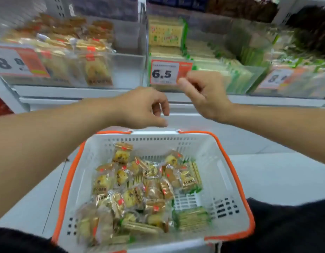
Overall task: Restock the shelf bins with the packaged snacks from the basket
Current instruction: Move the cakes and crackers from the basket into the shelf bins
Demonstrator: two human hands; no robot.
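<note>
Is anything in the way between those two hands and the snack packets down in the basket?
Nothing visible. The left hand and right hand hover empty above the far rim of the basket, which is open-topped with no lid or cover. The snack packets lie loose and exposed on its bottom, directly below.

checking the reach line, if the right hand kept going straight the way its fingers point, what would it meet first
Most likely the 6.5 price tag on the front of the cracker bin. The right hand points up and left, thumb tip right at the tag's corner, though depth is unclear.
</note>
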